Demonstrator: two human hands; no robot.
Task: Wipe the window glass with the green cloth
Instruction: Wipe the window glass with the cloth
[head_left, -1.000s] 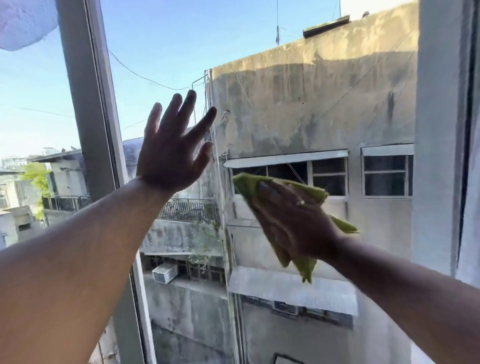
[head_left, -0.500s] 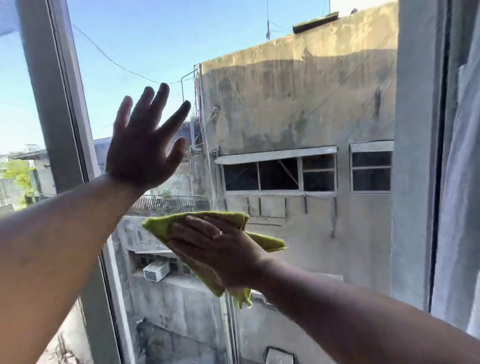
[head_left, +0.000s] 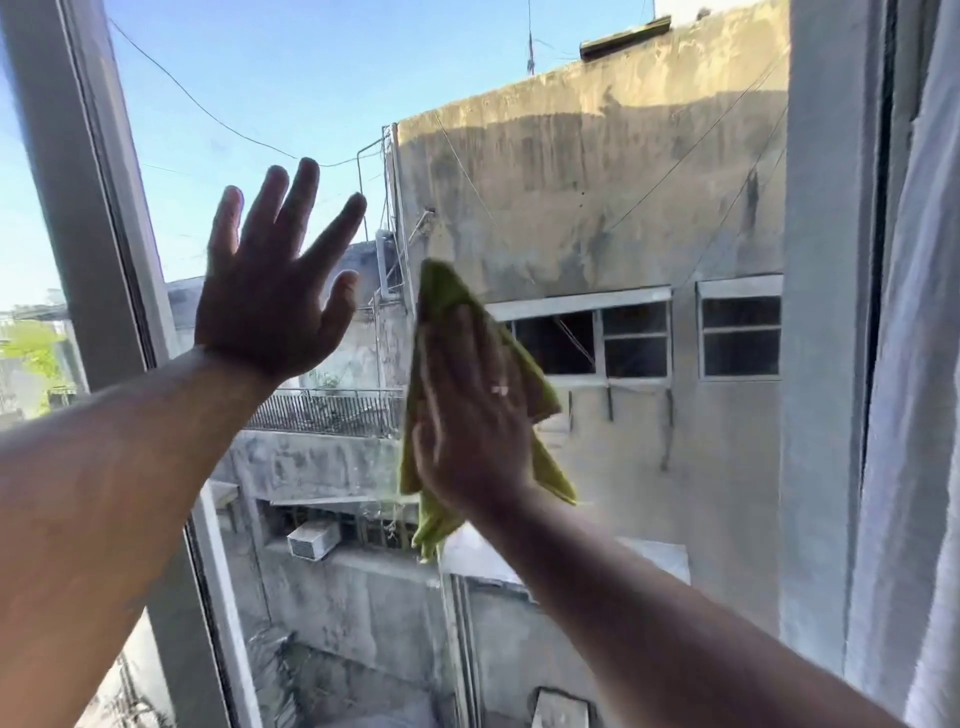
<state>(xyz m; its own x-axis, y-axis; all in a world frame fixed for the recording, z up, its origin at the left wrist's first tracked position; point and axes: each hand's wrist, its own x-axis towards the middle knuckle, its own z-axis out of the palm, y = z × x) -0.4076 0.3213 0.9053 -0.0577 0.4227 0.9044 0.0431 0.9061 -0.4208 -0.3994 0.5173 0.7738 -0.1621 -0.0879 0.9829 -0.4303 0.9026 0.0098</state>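
The window glass (head_left: 597, 171) fills the middle of the head view, with grey concrete buildings and blue sky behind it. My right hand (head_left: 470, 415) lies flat on the green cloth (head_left: 441, 291) and presses it against the pane, fingers pointing up; the cloth's corners stick out above, to the right and below the hand. My left hand (head_left: 270, 291) is spread flat against the glass to the left of the cloth, fingers apart, holding nothing.
A grey window frame post (head_left: 78, 182) runs diagonally down the left side, right by my left forearm. A white curtain (head_left: 914, 364) hangs along the right edge next to the right frame (head_left: 826, 312).
My right hand has swept the cloth from low and sideways up to the right, turning so the fingers point upward. My left hand has stayed pressed on the glass.
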